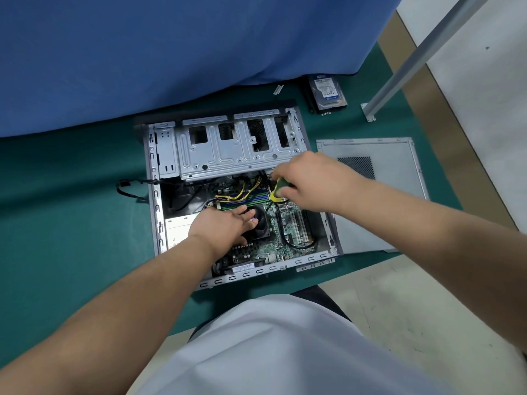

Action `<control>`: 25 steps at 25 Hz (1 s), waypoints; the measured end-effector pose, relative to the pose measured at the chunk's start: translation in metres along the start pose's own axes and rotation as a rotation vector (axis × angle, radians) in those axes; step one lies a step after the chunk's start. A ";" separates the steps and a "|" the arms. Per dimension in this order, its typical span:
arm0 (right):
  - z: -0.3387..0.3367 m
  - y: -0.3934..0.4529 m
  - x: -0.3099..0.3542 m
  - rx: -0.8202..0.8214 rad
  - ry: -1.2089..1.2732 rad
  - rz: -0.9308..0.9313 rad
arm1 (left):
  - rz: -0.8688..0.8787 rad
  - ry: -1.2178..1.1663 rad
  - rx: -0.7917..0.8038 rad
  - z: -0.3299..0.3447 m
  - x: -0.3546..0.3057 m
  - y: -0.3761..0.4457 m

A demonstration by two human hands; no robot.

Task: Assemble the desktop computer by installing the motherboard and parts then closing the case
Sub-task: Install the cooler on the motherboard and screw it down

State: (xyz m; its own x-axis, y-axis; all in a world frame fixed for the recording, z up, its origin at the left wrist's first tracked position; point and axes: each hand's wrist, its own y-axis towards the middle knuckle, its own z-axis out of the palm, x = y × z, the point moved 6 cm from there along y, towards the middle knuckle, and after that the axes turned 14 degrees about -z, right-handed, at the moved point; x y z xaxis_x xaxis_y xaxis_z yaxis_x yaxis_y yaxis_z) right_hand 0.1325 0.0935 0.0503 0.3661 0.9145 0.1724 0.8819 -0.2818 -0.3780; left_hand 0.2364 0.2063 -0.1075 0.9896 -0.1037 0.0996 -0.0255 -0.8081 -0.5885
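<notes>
An open grey desktop case [155, 201] lies flat on a green mat. Inside it sits the green motherboard [288, 223] with a black CPU fan [261, 220], yellow and black cables [242, 192] and a silver drive cage [225, 149] at the far side. My left hand [222, 226] rests with straight fingers on the CPU fan. My right hand [308, 181] grips a screwdriver [278, 191] with a green and yellow handle, its shaft pointing down at the board beside the fan. The case's grey side panel [393, 195] lies flat to the right of the case.
A hard drive [328, 91] with a few screws beside it lies at the back right on the green mat [71, 195]. A blue cloth [142, 52] hangs behind the case. A metal post [413, 58] with a foot plate stands at the right. A black cable [128, 189] trails out of the case's left side.
</notes>
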 end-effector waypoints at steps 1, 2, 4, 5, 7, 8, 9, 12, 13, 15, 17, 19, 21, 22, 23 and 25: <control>0.003 0.000 -0.002 -0.021 -0.013 0.116 | 0.001 -0.003 0.003 0.000 0.000 0.000; 0.007 -0.001 -0.004 -0.030 -0.028 0.221 | 0.003 -0.008 0.004 -0.001 0.000 0.000; 0.011 0.000 -0.004 -0.058 -0.041 0.302 | 0.003 -0.019 0.008 -0.001 0.001 0.001; 0.012 0.001 -0.005 -0.057 -0.025 0.273 | 0.001 -0.024 0.011 -0.001 0.001 0.000; 0.011 0.001 -0.003 -0.022 0.032 0.097 | 0.001 -0.023 0.006 -0.002 0.000 -0.001; 0.009 0.000 -0.003 -0.001 0.044 0.005 | 0.000 -0.018 -0.004 -0.001 0.001 0.000; 0.005 -0.002 -0.002 0.019 0.043 -0.062 | -0.003 -0.013 -0.014 -0.001 0.001 0.000; 0.005 -0.003 0.002 -0.076 0.054 0.029 | -0.009 -0.007 -0.019 0.000 0.001 0.001; 0.008 -0.004 0.000 -0.131 0.023 0.149 | -0.008 -0.010 -0.018 0.001 0.001 0.002; 0.015 -0.007 -0.002 -0.141 -0.063 0.324 | -0.007 -0.020 -0.017 0.003 0.000 0.004; 0.018 -0.005 0.002 -0.122 -0.061 0.278 | -0.009 -0.008 -0.027 0.004 0.001 0.005; 0.018 -0.002 0.004 -0.056 0.037 0.120 | -0.008 -0.013 -0.027 0.004 0.000 0.005; 0.013 -0.002 0.001 0.025 0.092 -0.024 | -0.006 -0.022 -0.032 0.005 0.001 0.005; 0.012 -0.004 0.000 0.057 0.093 -0.067 | -0.005 -0.026 -0.029 0.004 0.001 0.004; 0.014 -0.005 -0.001 0.071 0.095 -0.073 | -0.006 -0.031 -0.023 0.004 0.002 0.004; 0.019 -0.008 -0.005 -0.009 0.140 0.043 | -0.006 -0.032 -0.013 0.004 0.002 0.005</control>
State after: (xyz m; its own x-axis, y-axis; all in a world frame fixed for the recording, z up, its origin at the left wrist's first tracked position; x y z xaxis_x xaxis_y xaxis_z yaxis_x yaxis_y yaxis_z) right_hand 0.1181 0.0964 0.0351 0.4409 0.8522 0.2816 0.8669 -0.3231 -0.3795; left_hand 0.2388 0.2042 -0.1138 0.9938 -0.0800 0.0771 -0.0209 -0.8162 -0.5774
